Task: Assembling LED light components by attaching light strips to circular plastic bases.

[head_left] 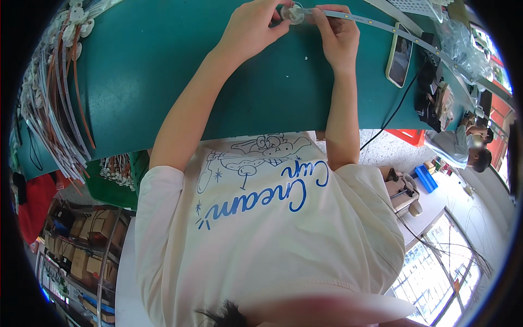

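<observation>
At the far side of the green table (141,71), my left hand (251,28) pinches a small clear round plastic piece (295,15) with white material inside. My right hand (340,37) grips a thin white LED strip (376,23) close to its end, thumb on top. That end meets the clear piece between my hands; whether it is fixed to it I cannot tell. From my right hand the strip runs off to the right, passing over a smartphone (400,59) on the table.
Many strips with white round ends (57,103) hang over the table's left edge. Below them sits a green crate (101,185) with more. Clear plastic bags (463,46) and a black cable (400,106) lie at the right. Another person (455,147) is farther right, near a blue bin (426,179).
</observation>
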`<control>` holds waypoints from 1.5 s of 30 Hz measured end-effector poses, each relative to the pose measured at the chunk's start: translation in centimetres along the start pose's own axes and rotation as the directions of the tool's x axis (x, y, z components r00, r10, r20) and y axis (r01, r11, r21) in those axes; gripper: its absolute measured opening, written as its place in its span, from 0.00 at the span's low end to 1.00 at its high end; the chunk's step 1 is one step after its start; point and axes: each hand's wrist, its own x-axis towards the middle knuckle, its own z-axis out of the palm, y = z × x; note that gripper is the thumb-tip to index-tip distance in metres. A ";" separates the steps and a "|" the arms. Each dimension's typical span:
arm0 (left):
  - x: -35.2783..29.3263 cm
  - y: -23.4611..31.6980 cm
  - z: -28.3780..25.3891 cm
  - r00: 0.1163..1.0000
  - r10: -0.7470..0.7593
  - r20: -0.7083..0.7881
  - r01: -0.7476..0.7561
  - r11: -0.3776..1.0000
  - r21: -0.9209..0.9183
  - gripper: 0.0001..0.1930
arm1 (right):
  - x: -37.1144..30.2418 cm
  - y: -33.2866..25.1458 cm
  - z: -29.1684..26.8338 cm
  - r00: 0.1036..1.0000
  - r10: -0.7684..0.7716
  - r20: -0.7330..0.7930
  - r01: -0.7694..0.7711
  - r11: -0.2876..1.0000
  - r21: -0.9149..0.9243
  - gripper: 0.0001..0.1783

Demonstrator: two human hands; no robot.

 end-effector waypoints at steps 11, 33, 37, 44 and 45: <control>-0.2 -0.7 0.3 0.998 0.056 -0.034 -0.056 0.998 -0.003 0.22 | 0.1 -3.8 0.2 0.999 -0.034 0.026 0.041 0.921 -0.386 0.05; 0.1 -0.6 0.1 0.997 -0.070 0.021 0.071 0.997 -0.039 0.13 | 2.4 -4.8 0.4 0.973 -0.097 0.207 0.207 0.761 -0.615 0.08; 0.1 -0.2 0.1 0.996 -0.081 0.021 0.081 0.997 -0.005 0.14 | 2.6 -5.2 0.5 0.983 0.000 0.183 0.120 0.757 -0.642 0.08; 0.3 0.8 1.2 0.993 -0.098 -0.061 0.105 0.989 0.106 0.17 | 1.9 -4.1 0.6 0.979 -0.118 0.166 0.193 0.799 -0.570 0.07; 0.3 0.4 1.4 0.993 -0.099 -0.063 0.106 0.989 0.107 0.17 | 1.8 -4.0 0.6 0.983 -0.118 0.138 0.176 0.801 -0.572 0.07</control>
